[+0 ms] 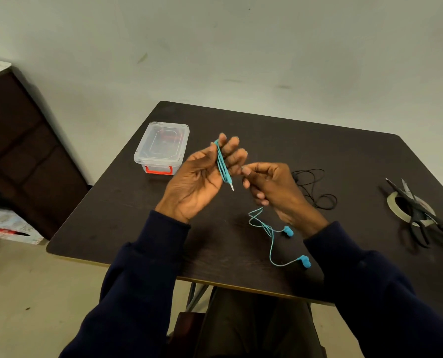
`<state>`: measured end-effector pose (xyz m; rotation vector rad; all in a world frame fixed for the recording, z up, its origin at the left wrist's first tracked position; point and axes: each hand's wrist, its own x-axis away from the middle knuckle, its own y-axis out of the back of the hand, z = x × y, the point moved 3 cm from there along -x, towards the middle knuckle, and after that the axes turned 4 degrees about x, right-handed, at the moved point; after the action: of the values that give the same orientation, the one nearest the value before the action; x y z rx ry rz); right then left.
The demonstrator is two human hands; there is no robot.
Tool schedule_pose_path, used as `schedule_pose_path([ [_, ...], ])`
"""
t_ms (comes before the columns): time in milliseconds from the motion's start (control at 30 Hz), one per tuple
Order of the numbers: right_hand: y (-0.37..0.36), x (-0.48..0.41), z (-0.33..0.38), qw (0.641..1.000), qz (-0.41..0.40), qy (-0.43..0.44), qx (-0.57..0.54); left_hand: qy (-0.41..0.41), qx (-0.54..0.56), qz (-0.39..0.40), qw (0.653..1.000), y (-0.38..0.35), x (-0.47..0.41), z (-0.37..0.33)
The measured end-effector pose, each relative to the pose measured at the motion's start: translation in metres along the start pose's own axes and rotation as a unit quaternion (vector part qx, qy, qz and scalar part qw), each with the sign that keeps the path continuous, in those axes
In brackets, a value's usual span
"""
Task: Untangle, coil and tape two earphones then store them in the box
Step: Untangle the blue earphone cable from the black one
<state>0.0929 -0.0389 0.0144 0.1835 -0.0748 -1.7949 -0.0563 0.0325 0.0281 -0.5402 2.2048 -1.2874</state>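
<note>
Blue earphones [221, 164] — wound in long loops over the raised fingers of the left hand [202, 177], just right of the box [161, 148] and held above the table [241, 125]. Fingers nearly straight, palm toward the camera, thumb pressed against the loops. Metal plug [231, 186] hanging free below them. Right hand [269, 187] next along, further right of the box, thumb and forefinger pinched together on the cord, other fingers curled under. Loose tail of cord dropping from beneath that hand to the tabletop, ending in two earbuds [288, 231] — both lying right of the box and nearer the person. Box of clear plastic, lid on, red latch facing the person. Black earphones [316, 188] in a loose tangle on the table, still further right of the box, partly hidden behind the right hand. Far right of the box, black scissors [419, 215] lying across a roll of tape [393, 202].
</note>
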Motion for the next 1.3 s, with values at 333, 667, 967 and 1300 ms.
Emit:
schedule_pose_path([
  [333, -0.034, 0.029, 0.011, 0.911, 0.127, 0.141, 0.366, -0.131, -0.206, -0.062, 0.968, 0.012, -0.007, 0.003],
  [667, 0.001, 0.022, 0.05, 0.823, 0.041, 0.219, 0.522, -0.086, -0.57, -0.085, 0.812, 0.01, 0.0, 0.022],
  [967, 0.017, 0.014, 0.056, 0.839, -0.032, 0.284, 0.463, 0.144, -0.431, -0.023, 0.891, 0.005, 0.003, 0.03],
  [1300, 0.006, 0.018, 0.015, 0.973, -0.015, 0.086, 0.215, 0.045, -0.025, 0.023, 0.998, -0.003, 0.001, 0.017],
])
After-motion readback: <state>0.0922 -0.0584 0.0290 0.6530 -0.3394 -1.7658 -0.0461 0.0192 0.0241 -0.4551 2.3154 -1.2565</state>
